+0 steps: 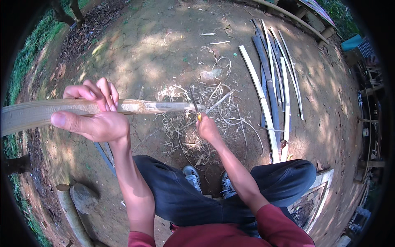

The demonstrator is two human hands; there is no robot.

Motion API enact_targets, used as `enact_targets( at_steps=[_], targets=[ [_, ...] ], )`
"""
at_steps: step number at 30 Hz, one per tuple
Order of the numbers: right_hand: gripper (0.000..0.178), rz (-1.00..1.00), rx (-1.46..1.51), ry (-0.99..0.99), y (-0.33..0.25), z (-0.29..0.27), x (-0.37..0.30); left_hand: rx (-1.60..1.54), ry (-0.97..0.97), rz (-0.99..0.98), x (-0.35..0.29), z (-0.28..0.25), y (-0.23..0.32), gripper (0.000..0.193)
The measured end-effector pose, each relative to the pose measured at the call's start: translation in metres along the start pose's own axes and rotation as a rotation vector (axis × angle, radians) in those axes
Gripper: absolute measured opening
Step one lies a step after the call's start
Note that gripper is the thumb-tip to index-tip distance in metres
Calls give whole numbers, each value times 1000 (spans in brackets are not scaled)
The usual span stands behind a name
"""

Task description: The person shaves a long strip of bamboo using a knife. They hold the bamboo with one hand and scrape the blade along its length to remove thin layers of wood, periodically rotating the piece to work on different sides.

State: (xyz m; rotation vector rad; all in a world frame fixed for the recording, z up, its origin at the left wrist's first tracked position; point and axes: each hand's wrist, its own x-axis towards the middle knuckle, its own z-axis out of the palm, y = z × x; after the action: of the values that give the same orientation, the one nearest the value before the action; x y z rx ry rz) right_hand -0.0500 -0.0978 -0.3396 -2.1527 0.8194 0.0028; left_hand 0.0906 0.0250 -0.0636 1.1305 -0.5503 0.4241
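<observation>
- Left hand (105, 124), palm up, grips a long bamboo strip (41, 110) between thumb and fingers; the strip lies sideways above the ground (144, 53), its left end cut off by the view.
- Right hand (208, 128) is closed around a knife (194, 99), its blade crossing the strip's right end; most of the handle is hidden, and whether the edge bites is hard to tell.
- Below, curled shavings (193, 146) lie tangled.
- Toward the ground's right edge, long strips (252, 74) overlap.
- A pale-edged frame (324, 201), partly behind the right knee (302, 173), encloses blurred dark matter.
</observation>
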Motion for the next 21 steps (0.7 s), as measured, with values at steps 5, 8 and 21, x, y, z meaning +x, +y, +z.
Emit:
enact_targets(
  at_steps=[5, 8, 21],
  targets=[
    [16, -144, 140, -48, -110, -76, -69, 39, 8, 16, -13, 2, 8, 68],
    [15, -139, 54, -2, -130, -80, -92, -10, 1, 7, -19, 5, 14, 67],
    [20, -146, 47, 48, -82, -50, -89, 50, 11, 17, -38, 15, 30, 67]
  ],
)
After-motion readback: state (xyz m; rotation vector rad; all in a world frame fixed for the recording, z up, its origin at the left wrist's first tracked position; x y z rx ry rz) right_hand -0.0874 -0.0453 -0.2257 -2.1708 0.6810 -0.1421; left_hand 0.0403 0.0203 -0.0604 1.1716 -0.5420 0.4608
